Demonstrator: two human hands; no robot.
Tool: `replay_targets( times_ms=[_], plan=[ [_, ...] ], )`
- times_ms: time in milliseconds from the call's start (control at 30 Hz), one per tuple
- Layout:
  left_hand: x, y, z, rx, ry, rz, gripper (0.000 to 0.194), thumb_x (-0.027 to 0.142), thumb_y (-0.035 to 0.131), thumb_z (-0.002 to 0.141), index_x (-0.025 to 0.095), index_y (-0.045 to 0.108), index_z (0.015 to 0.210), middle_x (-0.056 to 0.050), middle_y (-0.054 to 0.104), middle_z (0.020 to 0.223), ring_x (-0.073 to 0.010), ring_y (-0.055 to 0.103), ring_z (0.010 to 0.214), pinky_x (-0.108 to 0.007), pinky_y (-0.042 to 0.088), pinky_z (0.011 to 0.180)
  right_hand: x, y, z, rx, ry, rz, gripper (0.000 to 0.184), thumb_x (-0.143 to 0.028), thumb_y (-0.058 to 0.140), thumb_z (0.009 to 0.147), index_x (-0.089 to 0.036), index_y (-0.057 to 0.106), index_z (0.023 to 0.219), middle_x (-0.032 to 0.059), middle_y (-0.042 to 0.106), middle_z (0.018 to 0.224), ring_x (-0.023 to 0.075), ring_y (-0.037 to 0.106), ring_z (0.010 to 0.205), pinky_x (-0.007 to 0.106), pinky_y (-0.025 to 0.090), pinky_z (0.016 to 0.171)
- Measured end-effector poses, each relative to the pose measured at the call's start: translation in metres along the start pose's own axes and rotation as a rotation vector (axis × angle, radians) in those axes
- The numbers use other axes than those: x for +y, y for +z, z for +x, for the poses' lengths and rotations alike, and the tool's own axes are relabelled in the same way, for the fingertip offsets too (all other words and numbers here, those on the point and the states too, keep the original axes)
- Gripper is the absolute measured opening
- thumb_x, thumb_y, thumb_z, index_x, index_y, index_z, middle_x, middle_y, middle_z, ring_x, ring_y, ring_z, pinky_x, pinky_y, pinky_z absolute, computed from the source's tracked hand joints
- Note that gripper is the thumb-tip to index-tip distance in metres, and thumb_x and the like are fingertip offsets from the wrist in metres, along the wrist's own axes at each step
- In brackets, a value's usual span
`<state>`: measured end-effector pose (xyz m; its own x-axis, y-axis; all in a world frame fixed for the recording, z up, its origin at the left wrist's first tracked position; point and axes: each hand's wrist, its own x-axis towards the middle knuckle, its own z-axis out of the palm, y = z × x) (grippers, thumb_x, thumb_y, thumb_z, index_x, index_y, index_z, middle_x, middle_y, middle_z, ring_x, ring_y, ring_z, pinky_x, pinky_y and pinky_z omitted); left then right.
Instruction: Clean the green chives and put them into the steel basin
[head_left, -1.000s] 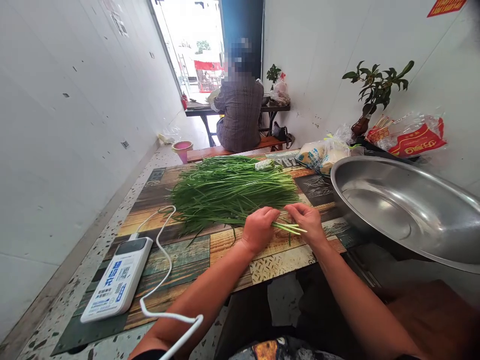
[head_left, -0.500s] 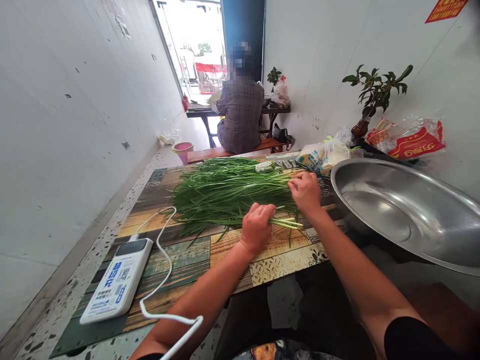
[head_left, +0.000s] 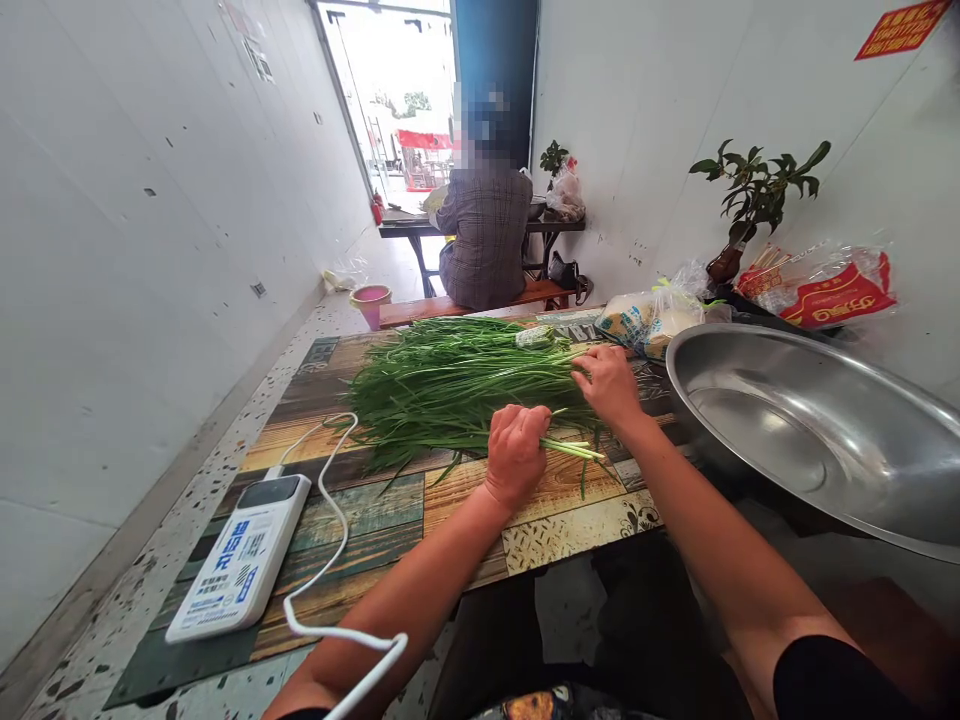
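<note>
A wide heap of long green garlic chives lies across the wood-patterned table, pale stem ends toward the right. My left hand is closed around a small bunch at the near edge of the heap, and its pale cut ends stick out to the right of my fist. At the right end of the heap, my right hand has its fingers pinched on the stems of the pile. A whitish wrapped band rests on the far side of the chives.
A large steel basin stands at the right. Behind it are plastic bags, a potted plant and a red package. A white power bank with a cable lies left. A person sits farther back, facing away.
The whole view has shifted slightly. My right hand has edged a little to the left along the stem ends, while my left hand keeps its bunch in nearly the same place.
</note>
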<state>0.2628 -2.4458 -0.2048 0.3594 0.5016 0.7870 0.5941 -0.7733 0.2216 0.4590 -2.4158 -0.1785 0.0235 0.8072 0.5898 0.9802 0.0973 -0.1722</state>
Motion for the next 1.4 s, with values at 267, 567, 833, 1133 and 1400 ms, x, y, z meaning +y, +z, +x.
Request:
replay_targets(
  times_ms=[267, 567, 833, 1133, 1400],
  plan=[
    [0.003, -0.005, 0.001, 0.078, -0.028, 0.007, 0.015, 0.012, 0.048, 0.089, 0.023, 0.057, 0.095, -0.001, 0.070, 0.096, -0.0185, 0.053, 0.102, -0.037, 0.030, 0.091, -0.017, -0.032, -0.019, 0.048, -0.101, 0.139, 0.019, -0.026, 0.050, 0.090, -0.019, 0.067, 0.088, 0.0078, 0.065, 0.087, 0.0221, 0.055, 0.085, 0.035, 0.042, 0.079],
    [0.001, 0.001, -0.001, -0.233, 0.006, -0.086, 0.017, 0.019, 0.039, 0.093, 0.019, 0.055, 0.094, -0.002, 0.068, 0.078, -0.0154, 0.062, 0.072, -0.027, 0.043, 0.069, -0.044, -0.039, -0.083, -0.044, -0.097, 0.564, 0.014, -0.026, 0.054, 0.089, -0.021, 0.067, 0.087, 0.0055, 0.068, 0.083, 0.0182, 0.061, 0.079, 0.032, 0.047, 0.073],
    [0.002, 0.005, -0.004, -0.278, -0.114, -0.180, 0.018, 0.023, 0.039, 0.093, 0.019, 0.055, 0.099, -0.002, 0.065, 0.080, -0.0159, 0.059, 0.072, -0.027, 0.043, 0.068, -0.034, -0.014, -0.079, 0.023, 0.508, 0.950, 0.028, -0.045, 0.065, 0.076, -0.018, 0.069, 0.081, 0.0029, 0.068, 0.075, 0.0158, 0.060, 0.066, 0.028, 0.047, 0.064],
    [-0.004, 0.011, -0.005, -0.259, -0.185, -0.261, 0.015, 0.019, 0.043, 0.092, 0.018, 0.056, 0.100, -0.006, 0.067, 0.091, -0.0168, 0.061, 0.083, -0.029, 0.048, 0.077, 0.007, 0.000, -0.076, 0.089, 0.676, 0.631, 0.037, -0.053, 0.066, 0.068, -0.017, 0.063, 0.064, 0.0016, 0.062, 0.059, 0.0152, 0.052, 0.056, 0.028, 0.040, 0.057],
    [-0.007, 0.014, -0.006, -0.266, -0.088, -0.238, 0.016, 0.018, 0.042, 0.091, 0.016, 0.058, 0.093, -0.007, 0.066, 0.087, -0.0177, 0.060, 0.083, -0.030, 0.048, 0.077, -0.017, -0.019, -0.078, 0.001, 0.169, 0.454, 0.034, -0.023, 0.040, 0.087, -0.018, 0.062, 0.111, 0.0097, 0.062, 0.108, 0.0204, 0.057, 0.098, 0.034, 0.045, 0.086]
  ],
)
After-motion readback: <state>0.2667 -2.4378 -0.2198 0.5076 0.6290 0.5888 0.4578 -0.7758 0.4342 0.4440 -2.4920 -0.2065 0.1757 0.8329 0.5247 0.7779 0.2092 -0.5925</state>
